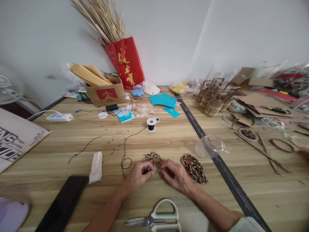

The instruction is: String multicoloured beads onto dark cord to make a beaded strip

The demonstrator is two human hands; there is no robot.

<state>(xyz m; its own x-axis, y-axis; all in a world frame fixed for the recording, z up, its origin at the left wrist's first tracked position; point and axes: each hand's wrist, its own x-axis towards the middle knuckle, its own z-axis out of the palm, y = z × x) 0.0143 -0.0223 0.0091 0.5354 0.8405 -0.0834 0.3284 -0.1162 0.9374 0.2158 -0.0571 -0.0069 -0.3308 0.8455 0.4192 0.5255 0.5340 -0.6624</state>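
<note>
Here the black thread (125,151) lies loosely across the wooden counter (169,141), running from a small white spool (151,124) down through a loop to the left hand (138,175), whose fingertips are pinched together on its end. The right hand (176,175) meets it tip to tip, fingers also pinched closed; what it grips is too small to tell. Just above the two hands sits a small pile of coloured beads (153,158), touching or nearly touching the fingertips, and a larger bead pile (194,168) lies just beside the right hand. Near the person, below the wrists, rest white-handled scissors (156,219). To the left lie a folded white paper (96,167) and a dark phone (63,204). A clear plastic cup (210,145) lies tipped on its side beyond the larger pile. Farther back are teal paper sheets (163,100), a cardboard box (105,91) and a red bag (126,62) holding dry stalks against the wall.
</note>
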